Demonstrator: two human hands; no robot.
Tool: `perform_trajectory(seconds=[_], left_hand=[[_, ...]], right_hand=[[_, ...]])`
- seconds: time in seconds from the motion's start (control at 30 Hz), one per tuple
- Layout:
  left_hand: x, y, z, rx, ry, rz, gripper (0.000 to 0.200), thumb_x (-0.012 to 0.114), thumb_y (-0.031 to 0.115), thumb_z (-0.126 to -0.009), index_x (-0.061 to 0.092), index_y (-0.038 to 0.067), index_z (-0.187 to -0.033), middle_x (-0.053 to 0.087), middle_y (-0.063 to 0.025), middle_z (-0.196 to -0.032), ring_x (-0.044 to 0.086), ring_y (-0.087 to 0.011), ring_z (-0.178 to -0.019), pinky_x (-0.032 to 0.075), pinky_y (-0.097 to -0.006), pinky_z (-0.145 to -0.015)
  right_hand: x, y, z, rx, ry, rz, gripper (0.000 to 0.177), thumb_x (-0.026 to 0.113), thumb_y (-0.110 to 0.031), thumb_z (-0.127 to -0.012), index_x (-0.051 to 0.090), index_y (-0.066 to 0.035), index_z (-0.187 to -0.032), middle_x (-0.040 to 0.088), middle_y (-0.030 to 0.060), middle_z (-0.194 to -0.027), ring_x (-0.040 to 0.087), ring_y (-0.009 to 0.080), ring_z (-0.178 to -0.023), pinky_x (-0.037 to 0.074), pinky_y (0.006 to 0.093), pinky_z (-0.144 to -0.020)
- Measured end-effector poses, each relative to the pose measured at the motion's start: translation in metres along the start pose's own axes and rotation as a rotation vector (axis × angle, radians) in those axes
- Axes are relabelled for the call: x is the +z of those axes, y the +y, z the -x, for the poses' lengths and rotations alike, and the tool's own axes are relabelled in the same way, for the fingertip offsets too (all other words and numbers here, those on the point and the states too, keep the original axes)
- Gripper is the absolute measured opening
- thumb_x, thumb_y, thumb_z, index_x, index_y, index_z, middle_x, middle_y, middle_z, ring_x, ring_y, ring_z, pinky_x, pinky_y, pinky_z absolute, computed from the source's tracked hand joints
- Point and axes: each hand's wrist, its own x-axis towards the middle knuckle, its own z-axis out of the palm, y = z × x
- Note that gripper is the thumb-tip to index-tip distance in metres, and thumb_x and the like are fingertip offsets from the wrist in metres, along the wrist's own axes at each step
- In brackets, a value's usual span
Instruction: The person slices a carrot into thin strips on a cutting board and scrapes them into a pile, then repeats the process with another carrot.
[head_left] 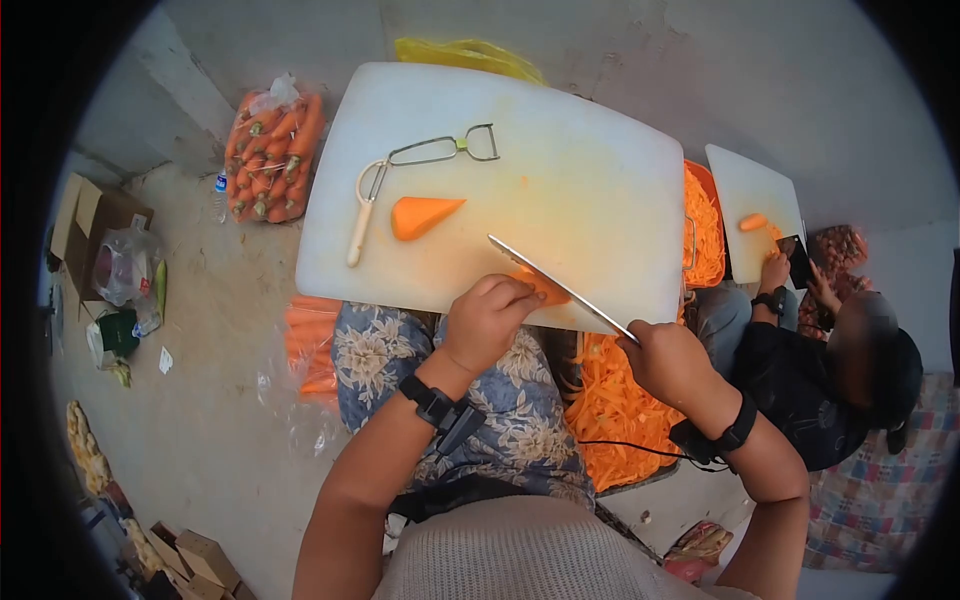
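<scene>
On the white cutting board (600, 170), my left hand (490, 322) presses its bent fingers on a piece of carrot (545, 290) near the board's front edge. My right hand (668, 362) grips the handle of a knife (555, 283), whose blade slants up and left across the carrot piece. Part of that carrot is hidden by my fingers and the blade. Farther left on the board lies a thick peeled carrot chunk (422, 217). Beside it are a peeler with a pale handle (361, 225) and a green-and-metal peeler (440, 150).
A bag of carrots (275, 155) stands left of the board; another bag of carrots (310, 345) lies by my leg. Cut carrot fills a tray (615, 410) below and an orange crate (704, 225). At right, a co-worker (840, 385) cuts on another board (755, 190).
</scene>
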Motion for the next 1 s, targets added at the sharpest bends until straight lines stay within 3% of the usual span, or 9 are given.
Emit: perform_trajectory(seconds=[0.3,0.47,0.6,1.0], left_hand=[[0.003,-0.001,-0.001,0.003,0.029,-0.013,0.019,0.068,0.004,-0.074,0.074,0.012,-0.089,0.067,0.0007,-0.088,0.063,-0.0187,-0.087,0.055,-0.0306,-0.07],[0.002,0.0,0.0,0.015,0.036,-0.005,0.017,0.071,0.003,-0.072,0.074,0.009,-0.088,0.067,-0.0035,-0.089,0.063,-0.0229,-0.085,0.054,-0.0336,-0.072],[0.001,0.001,0.001,0.017,0.042,-0.011,0.023,0.066,0.003,-0.073,0.074,0.012,-0.092,0.067,0.0008,-0.088,0.063,-0.0187,-0.085,0.055,-0.0312,-0.07],[0.003,-0.003,0.002,0.006,0.037,0.014,0.023,0.065,0.003,-0.073,0.074,0.013,-0.091,0.067,0.0016,-0.088,0.063,-0.0183,-0.084,0.054,-0.0308,-0.069]], right_hand=[[0.045,-0.009,-0.037,-0.013,0.154,-0.038,0.021,0.062,-0.019,-0.088,0.06,-0.002,-0.078,0.062,0.0213,-0.065,0.063,0.0394,-0.063,0.05,0.0477,-0.06],[0.03,-0.008,-0.027,-0.022,0.19,-0.091,0.023,0.062,-0.021,-0.089,0.063,-0.001,-0.078,0.061,0.0221,-0.064,0.062,0.04,-0.061,0.049,0.0471,-0.058],[0.015,-0.017,-0.007,-0.036,0.2,-0.029,0.023,0.062,-0.021,-0.09,0.066,0.0,-0.084,0.06,0.0218,-0.063,0.061,0.0396,-0.059,0.049,0.0467,-0.056],[0.01,-0.023,-0.022,-0.007,0.059,0.036,0.024,0.062,-0.021,-0.09,0.062,0.0,-0.079,0.059,0.0223,-0.061,0.061,0.0408,-0.061,0.05,0.048,-0.058]])
